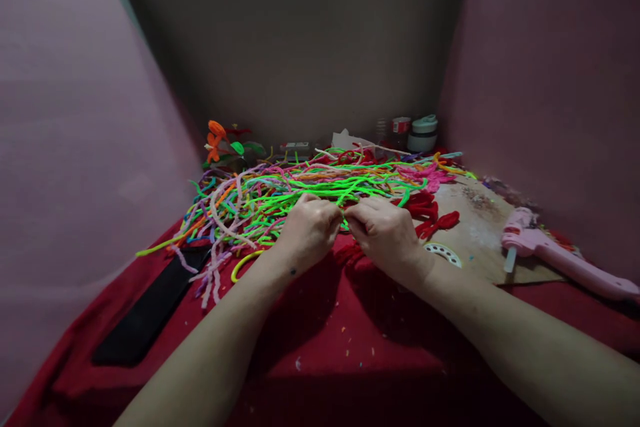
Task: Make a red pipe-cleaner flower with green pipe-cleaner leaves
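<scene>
My left hand (pixel 309 227) and my right hand (pixel 384 232) meet knuckle to knuckle over the red cloth (pixel 320 340). Both are closed in a pinch on a neon green pipe cleaner (pixel 343 212) between them. Just beyond lies a big heap of pipe cleaners (pixel 280 195) in green, pink, orange, purple and blue. Red pipe cleaner pieces (pixel 430 213) lie to the right of my right hand, and more red pieces sit under my fingers. A bent yellow-green piece (pixel 243 264) lies by my left wrist.
A pink glue gun (pixel 555 255) rests on a brown board (pixel 475 240) at right. A white tape roll (pixel 443 252) lies by my right wrist. A black flat strip (pixel 150 310) lies at left. Orange pipe-cleaner flowers (pixel 220 141) and jars (pixel 423 133) stand at the back. Pink walls close in both sides.
</scene>
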`<control>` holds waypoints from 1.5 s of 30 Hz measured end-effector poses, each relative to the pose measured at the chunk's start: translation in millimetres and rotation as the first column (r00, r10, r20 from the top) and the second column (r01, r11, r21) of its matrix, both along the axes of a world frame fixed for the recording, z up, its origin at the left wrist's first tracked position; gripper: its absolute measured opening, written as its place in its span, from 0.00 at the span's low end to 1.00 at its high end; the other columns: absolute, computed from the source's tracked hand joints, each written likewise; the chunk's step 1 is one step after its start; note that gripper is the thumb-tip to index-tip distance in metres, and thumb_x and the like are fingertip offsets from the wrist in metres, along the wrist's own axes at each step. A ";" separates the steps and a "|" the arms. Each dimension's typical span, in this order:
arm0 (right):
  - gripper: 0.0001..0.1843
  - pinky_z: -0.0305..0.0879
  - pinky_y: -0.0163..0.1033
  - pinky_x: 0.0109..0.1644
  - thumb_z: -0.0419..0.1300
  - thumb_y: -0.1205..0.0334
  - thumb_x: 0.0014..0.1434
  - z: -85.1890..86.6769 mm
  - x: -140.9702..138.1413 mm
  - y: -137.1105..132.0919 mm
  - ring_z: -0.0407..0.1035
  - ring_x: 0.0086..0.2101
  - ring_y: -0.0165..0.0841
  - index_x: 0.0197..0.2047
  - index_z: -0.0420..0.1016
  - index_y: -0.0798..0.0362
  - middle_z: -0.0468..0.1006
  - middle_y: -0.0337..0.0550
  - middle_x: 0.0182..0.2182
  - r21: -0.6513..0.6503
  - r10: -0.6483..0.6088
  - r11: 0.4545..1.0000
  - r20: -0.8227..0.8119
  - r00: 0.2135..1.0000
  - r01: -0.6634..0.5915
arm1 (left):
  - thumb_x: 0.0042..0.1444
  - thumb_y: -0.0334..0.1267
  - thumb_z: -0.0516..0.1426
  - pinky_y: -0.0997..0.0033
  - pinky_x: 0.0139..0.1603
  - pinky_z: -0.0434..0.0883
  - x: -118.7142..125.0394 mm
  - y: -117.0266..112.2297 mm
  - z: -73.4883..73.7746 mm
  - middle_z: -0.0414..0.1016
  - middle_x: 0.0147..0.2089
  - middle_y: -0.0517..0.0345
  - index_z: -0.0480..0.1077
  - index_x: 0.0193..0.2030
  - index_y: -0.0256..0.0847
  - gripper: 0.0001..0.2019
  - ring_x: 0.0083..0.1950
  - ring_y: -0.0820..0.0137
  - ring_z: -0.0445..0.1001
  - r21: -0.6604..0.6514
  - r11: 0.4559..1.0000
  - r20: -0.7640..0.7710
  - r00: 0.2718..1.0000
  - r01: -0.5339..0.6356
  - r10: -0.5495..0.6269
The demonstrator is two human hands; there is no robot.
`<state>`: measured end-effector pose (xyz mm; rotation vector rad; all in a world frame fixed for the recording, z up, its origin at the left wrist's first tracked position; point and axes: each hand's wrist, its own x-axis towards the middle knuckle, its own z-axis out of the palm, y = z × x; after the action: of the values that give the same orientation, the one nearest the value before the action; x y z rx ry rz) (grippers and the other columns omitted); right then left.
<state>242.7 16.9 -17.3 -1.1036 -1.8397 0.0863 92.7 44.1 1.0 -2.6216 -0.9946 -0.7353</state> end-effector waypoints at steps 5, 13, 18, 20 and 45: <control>0.05 0.58 0.38 0.31 0.59 0.65 0.47 13.7 16.4 9.3 0.62 0.26 0.31 0.22 0.71 0.54 0.69 0.41 0.22 -0.343 0.114 0.899 -0.417 0.902 -0.272 | 0.54 0.31 0.52 0.70 0.42 0.64 -6.2 -7.8 18.7 0.74 0.26 0.59 0.71 0.28 0.38 0.08 0.31 0.73 0.70 -0.104 0.967 0.101 0.970 0.232 -0.222; 0.08 0.41 0.32 0.18 0.62 0.65 0.40 2.2 0.0 11.0 0.50 0.15 0.22 0.18 0.65 0.55 0.62 0.32 0.13 -0.367 -0.040 0.578 -0.905 0.424 -0.729 | 0.52 0.31 0.55 0.70 0.40 0.65 2.8 -9.4 8.1 0.75 0.27 0.57 0.71 0.28 0.36 0.05 0.30 0.72 0.71 0.020 0.999 0.409 0.912 0.027 -0.032; 0.09 0.54 0.36 0.28 0.56 0.65 0.49 -6.9 -7.2 -0.7 0.60 0.22 0.28 0.20 0.70 0.55 0.69 0.40 0.18 -0.258 -0.004 0.960 -0.410 0.912 -0.112 | 0.54 0.31 0.50 0.60 0.47 0.61 13.1 -13.4 -4.9 0.71 0.25 0.55 0.69 0.26 0.36 0.09 0.29 0.69 0.68 0.276 0.951 0.031 0.990 -0.138 0.135; 0.10 0.56 0.38 0.32 0.53 0.68 0.51 -7.3 -4.1 -2.9 0.63 0.26 0.32 0.21 0.71 0.56 0.72 0.44 0.21 -0.039 -0.072 0.997 -0.045 0.996 0.071 | 0.54 0.30 0.49 0.59 0.47 0.61 13.6 -14.9 -4.3 0.70 0.24 0.54 0.68 0.25 0.37 0.10 0.29 0.68 0.68 0.316 0.941 -0.076 0.986 -0.119 0.150; 0.10 0.57 0.35 0.28 0.57 0.64 0.47 6.7 4.1 5.8 0.61 0.21 0.27 0.17 0.71 0.56 0.71 0.39 0.16 -0.317 0.102 0.807 -0.757 0.646 -0.498 | 0.53 0.42 0.55 0.71 0.30 0.64 -2.3 -11.6 18.6 0.67 0.25 0.59 0.68 0.28 0.38 0.10 0.27 0.73 0.64 -0.259 0.965 0.674 0.709 -0.038 0.208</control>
<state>246.8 22.7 -10.5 -0.8706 -1.2631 1.1239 90.4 32.4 19.6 -2.4210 -1.5020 -1.7540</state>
